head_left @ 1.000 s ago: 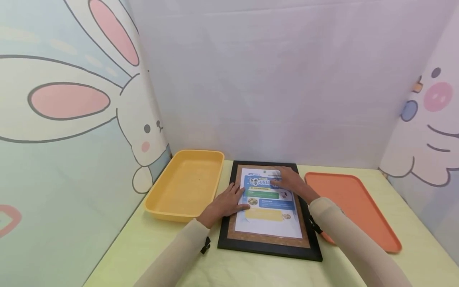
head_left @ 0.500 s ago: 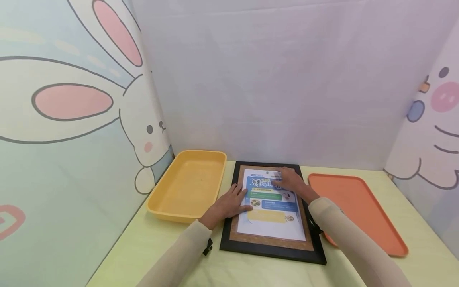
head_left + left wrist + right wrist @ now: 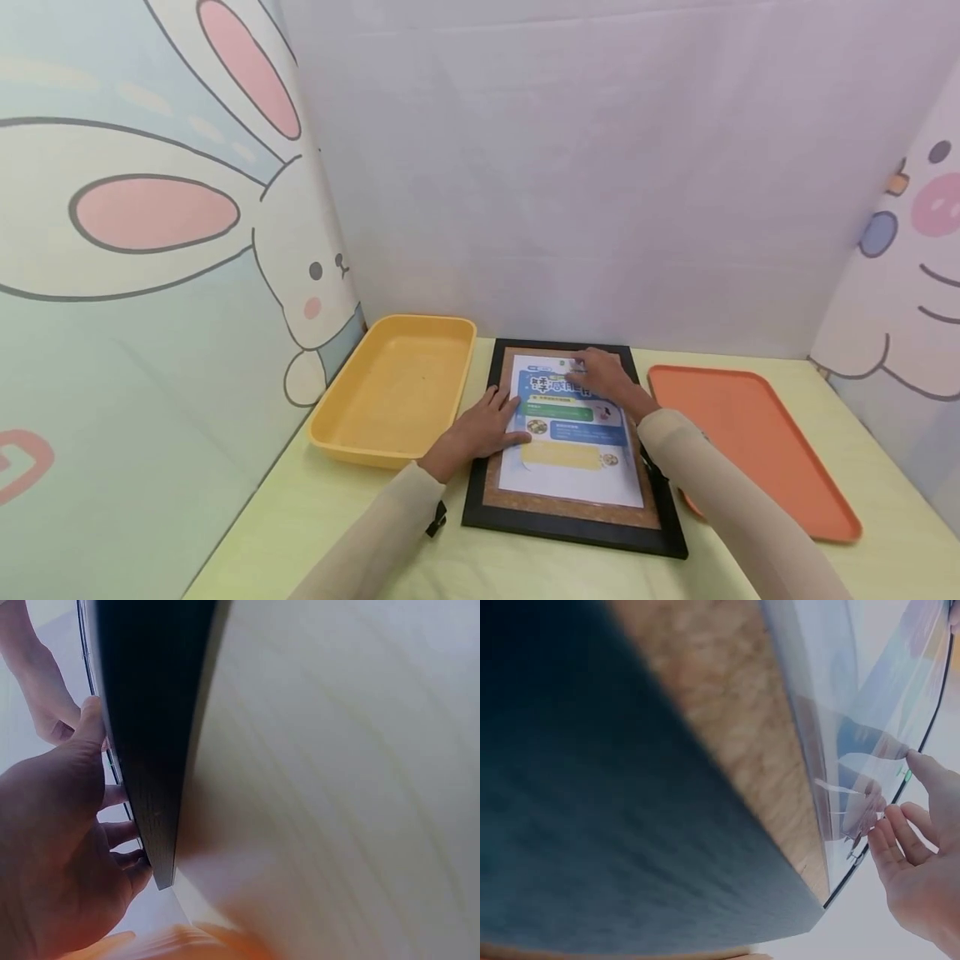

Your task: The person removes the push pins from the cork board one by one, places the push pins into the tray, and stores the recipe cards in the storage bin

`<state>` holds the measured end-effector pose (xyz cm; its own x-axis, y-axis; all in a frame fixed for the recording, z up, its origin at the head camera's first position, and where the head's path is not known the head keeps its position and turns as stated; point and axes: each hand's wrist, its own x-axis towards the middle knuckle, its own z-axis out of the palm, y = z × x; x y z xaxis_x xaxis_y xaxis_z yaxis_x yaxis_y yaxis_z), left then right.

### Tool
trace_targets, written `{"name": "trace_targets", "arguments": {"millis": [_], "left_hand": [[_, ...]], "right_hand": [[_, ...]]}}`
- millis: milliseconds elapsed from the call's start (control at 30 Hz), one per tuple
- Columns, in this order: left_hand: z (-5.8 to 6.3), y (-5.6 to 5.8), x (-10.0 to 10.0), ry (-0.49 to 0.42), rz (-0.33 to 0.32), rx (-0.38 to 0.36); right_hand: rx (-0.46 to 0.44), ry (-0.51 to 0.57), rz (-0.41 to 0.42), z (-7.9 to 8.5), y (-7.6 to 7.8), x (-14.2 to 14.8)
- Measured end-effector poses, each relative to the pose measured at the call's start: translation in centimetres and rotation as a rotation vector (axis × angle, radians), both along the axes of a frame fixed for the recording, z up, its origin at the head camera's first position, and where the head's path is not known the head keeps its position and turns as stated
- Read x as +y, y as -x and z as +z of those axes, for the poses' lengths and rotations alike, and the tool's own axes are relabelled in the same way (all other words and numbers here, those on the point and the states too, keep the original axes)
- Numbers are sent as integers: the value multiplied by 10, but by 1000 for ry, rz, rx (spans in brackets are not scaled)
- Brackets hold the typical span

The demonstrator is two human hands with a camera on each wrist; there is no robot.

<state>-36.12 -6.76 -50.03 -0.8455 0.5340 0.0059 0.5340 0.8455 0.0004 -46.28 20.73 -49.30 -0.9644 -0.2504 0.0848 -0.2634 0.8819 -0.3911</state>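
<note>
A printed sheet (image 3: 555, 479) with blue, green and yellow blocks lies on a cork board (image 3: 570, 507) with a black frame (image 3: 573, 536). In the right wrist view the glossy clear surface over the sheet mirrors a hand. My left hand (image 3: 480, 425) rests on the sheet's left edge, fingers spread and thumb pointing right. My right hand (image 3: 603, 375) is at the sheet's upper right, its fingertips touching the surface. A small green pin (image 3: 562, 362) stands at the sheet's top middle, just left of the right hand; the right hand hides the top right corner.
To the left of the board stands a yellow tray (image 3: 397, 383) with raised walls. A flat orange tray (image 3: 750, 442) lies on the right, partly behind the right sleeve (image 3: 720, 483). A pale curtain (image 3: 562, 167) rises behind the table (image 3: 330, 508).
The whole head view has shifted slightly, so the board and trays appear a little farther right. Both hands stay at nearly the same places on the sheet.
</note>
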Motion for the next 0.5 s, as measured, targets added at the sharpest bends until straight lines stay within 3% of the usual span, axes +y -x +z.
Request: {"name": "trace_targets", "arguments": {"millis": [500], "left_hand": [[3, 0, 1, 3, 13, -23]], "right_hand": [[-19, 143, -44, -5, 13, -9]]}}
